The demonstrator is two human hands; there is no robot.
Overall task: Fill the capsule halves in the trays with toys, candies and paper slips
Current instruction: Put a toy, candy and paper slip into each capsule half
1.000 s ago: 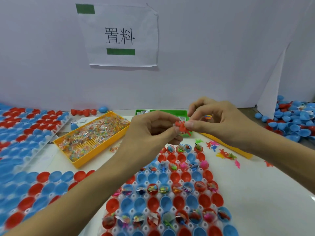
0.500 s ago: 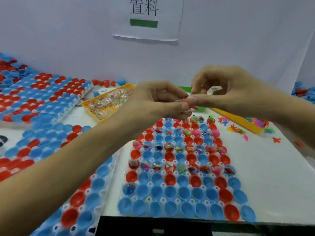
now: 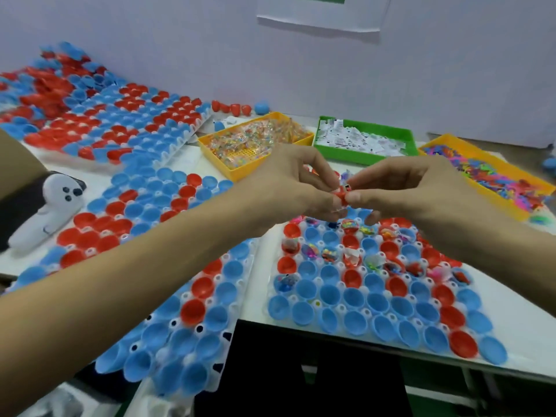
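Toy step under way: left hand [image 3: 288, 188] and right hand [image 3: 400, 191] together pinch a small red toy [image 3: 343, 194] above the part-filled tray [image 3: 388, 338] (far rows loaded); next, probably lowering it into an empty capsule half [image 3: 352, 278].

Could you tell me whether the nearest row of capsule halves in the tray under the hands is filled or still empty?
Empty: the nearest row shows only bare blue and red cups, while toys and wrappers sit in the farther rows.
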